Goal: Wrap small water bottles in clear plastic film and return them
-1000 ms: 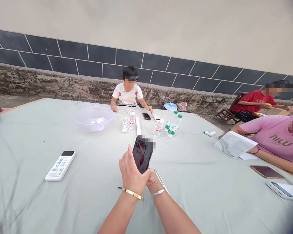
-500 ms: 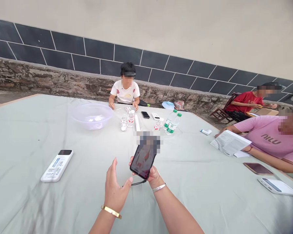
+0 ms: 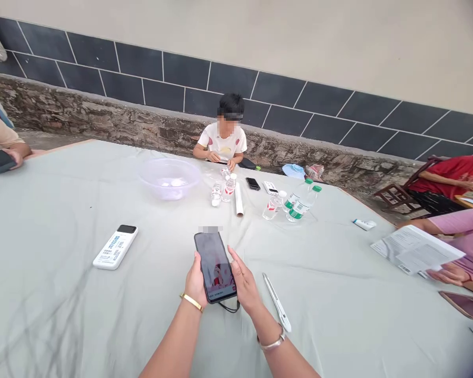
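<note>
A dark smartphone (image 3: pixel 216 268) with a lit screen and a looped black cord at its lower end is held over the table. My left hand (image 3: pixel 196 281) is closed around its left edge, thumb along the side, other fingers hidden behind. At the right edge, my right hand (image 3: pixel 246 283) has its fingers stretched out, close against the phone; whether it bears any weight is hard to see. A white utility knife (image 3: pixel 276 302) lies beside my right wrist. Left of the phone rests a white power bank (image 3: pixel 116 247) with a dark display.
Farther back stand a purple clear basin (image 3: pixel 169 181), small bottles (image 3: pixel 229 188), a white roll (image 3: pixel 239 199) and green-capped water bottles (image 3: pixel 301 203). A person (image 3: pixel 223 139) sits opposite. At right, another person holds papers (image 3: pixel 418 249) near a white tube (image 3: pixel 364 224).
My left hand, apart and open before, has taken the phone's left edge. My right hand has shifted to its right edge with fingers extended. The view has swung left, and the utility knife shows.
</note>
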`<move>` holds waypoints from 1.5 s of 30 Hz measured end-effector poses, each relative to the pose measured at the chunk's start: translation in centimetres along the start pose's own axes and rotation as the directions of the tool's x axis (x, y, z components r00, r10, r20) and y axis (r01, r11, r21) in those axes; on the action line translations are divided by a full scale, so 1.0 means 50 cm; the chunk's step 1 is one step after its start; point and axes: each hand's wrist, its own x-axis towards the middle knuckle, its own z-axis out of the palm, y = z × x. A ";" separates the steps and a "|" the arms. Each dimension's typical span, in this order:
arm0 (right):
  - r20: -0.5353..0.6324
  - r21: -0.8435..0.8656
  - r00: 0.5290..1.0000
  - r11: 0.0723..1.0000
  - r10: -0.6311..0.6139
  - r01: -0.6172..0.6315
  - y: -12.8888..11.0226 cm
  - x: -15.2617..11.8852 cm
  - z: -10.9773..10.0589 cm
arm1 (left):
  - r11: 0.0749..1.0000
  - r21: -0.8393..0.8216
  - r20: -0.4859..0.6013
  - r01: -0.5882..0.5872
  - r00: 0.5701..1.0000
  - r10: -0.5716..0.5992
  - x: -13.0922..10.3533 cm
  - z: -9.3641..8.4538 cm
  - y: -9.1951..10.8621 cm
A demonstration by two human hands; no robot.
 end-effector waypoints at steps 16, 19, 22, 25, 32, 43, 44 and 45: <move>-0.099 0.072 0.989 0.990 -0.111 0.118 0.039 -0.044 0.022 | 0.996 -0.078 0.231 0.049 0.972 -0.030 -0.010 -0.020 0.014; -0.116 0.167 0.992 0.983 -0.059 0.078 0.037 -0.046 0.030 | 0.997 -0.067 0.266 0.039 0.964 -0.020 -0.011 -0.022 0.015; -0.158 0.316 0.983 0.948 0.094 -0.040 0.022 -0.045 0.039 | 0.999 -0.043 0.337 0.023 0.942 -0.007 -0.006 -0.023 0.016; -0.013 0.548 0.942 0.790 0.337 -0.275 0.004 -0.041 0.045 | 0.999 -0.037 0.340 -0.017 0.940 0.029 0.007 -0.013 0.021; 0.576 0.654 0.782 0.440 0.237 -0.615 -0.002 -0.033 0.016 | 0.980 0.159 0.354 -0.121 0.934 0.058 0.024 0.039 0.046; 0.631 0.699 0.772 0.487 -0.076 -0.523 0.056 -0.036 -0.012 | 0.928 0.367 0.381 -0.060 0.920 -0.091 0.061 0.051 0.018; 0.628 0.714 0.772 0.470 -0.102 -0.519 0.060 -0.034 -0.011 | 0.931 0.359 0.393 -0.065 0.915 -0.088 0.063 0.053 0.016; 0.626 0.723 0.770 0.460 -0.121 -0.516 0.062 -0.031 -0.012 | 0.934 0.349 0.406 -0.069 0.910 -0.084 0.065 0.056 0.013</move>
